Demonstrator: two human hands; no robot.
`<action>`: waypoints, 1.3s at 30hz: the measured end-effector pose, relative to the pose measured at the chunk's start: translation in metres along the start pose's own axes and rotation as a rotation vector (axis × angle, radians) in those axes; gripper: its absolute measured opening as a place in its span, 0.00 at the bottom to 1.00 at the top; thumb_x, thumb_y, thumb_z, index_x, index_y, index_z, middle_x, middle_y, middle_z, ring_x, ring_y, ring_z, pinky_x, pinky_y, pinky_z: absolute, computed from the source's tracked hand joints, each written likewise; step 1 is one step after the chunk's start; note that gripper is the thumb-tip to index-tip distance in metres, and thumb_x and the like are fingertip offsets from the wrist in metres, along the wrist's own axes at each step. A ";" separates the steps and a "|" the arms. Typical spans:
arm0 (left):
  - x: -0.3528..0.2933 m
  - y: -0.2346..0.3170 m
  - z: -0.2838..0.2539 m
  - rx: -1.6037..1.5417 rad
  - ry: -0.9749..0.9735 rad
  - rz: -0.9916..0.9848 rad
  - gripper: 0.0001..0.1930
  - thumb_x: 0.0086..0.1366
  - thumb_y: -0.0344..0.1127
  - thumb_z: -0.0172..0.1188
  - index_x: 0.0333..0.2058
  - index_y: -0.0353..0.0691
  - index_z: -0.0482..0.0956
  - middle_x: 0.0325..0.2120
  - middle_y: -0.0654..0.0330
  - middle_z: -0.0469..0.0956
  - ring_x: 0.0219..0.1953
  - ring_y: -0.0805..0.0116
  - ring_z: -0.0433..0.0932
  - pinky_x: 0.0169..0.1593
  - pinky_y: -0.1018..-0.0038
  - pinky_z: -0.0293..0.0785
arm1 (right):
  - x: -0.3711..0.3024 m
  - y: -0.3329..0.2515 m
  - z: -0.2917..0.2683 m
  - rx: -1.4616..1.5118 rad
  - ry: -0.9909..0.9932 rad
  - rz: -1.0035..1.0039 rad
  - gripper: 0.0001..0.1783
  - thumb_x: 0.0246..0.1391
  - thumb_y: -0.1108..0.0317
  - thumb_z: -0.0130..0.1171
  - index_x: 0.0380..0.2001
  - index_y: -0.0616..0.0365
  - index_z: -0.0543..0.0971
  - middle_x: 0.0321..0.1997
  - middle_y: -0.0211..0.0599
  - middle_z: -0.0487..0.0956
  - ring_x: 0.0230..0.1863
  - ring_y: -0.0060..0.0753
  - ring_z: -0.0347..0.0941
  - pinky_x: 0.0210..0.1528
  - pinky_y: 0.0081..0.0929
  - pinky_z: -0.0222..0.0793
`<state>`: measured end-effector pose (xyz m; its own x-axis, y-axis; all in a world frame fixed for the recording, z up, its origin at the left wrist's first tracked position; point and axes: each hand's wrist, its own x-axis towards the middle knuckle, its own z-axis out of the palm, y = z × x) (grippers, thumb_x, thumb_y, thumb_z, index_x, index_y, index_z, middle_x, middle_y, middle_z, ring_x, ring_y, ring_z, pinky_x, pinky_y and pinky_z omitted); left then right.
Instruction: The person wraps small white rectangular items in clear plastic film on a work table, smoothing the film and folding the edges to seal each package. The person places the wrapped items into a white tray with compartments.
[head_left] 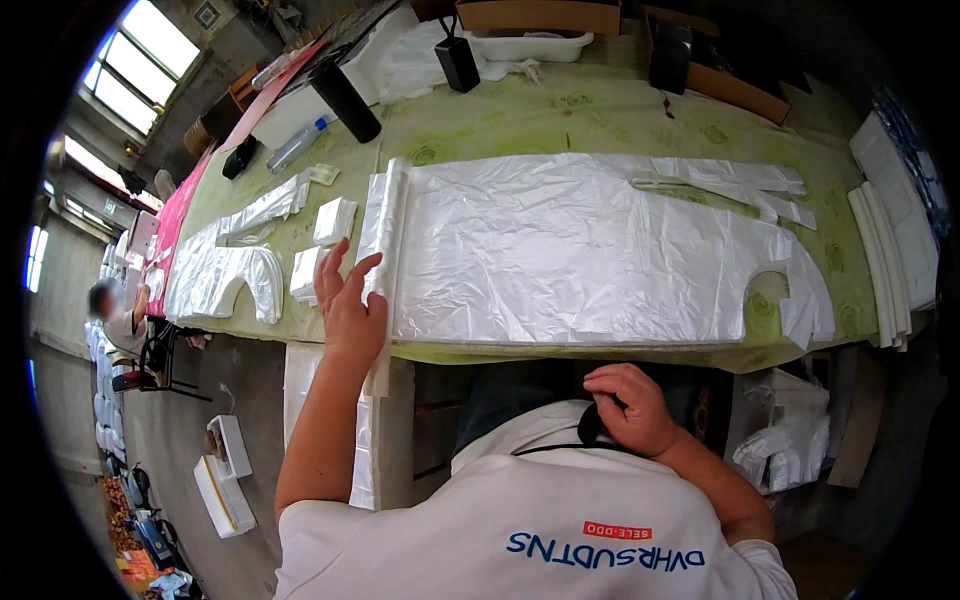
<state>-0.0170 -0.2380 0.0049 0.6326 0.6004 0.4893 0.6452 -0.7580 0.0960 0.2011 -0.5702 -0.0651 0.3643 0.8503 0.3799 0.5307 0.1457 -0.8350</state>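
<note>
A wide layer of thin, shiny white plastic film point(560, 250) lies flat across the table, its right end cut into strips and a curved notch, like an apron. At its left end the film is folded into an upright narrow band point(387, 235). My left hand point(350, 305) is over this band, fingers spread, the thumb close to the film. Left of it sit small folded white packets point(334, 221). My right hand point(632, 408) is curled in front of my body, below the table edge, beside a black object point(591, 424). Whatever its fingers hold, if anything, is hidden.
More cut white film point(225, 270) lies at the table's left end. Behind stand a black cylinder point(345, 100), a plastic bottle point(297, 146), a black box-shaped device point(457, 62) and a cardboard box point(735, 80). Another person point(125, 325) sits far left.
</note>
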 end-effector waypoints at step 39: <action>0.003 0.171 0.039 -1.800 -0.573 -0.744 0.33 0.72 0.29 0.41 0.73 0.61 0.53 0.60 0.57 0.70 0.44 0.65 0.76 0.45 0.65 0.80 | 0.021 -0.035 0.003 0.629 -0.024 0.465 0.37 0.64 0.73 0.59 0.72 0.52 0.57 0.58 0.39 0.69 0.48 0.22 0.74 0.52 0.23 0.73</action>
<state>0.1122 -0.3562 -0.0108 0.7676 0.5743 -0.2846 -0.0519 0.4983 0.8655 0.1879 -0.5557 -0.0284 0.4222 0.9040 -0.0670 -0.2085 0.0249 -0.9777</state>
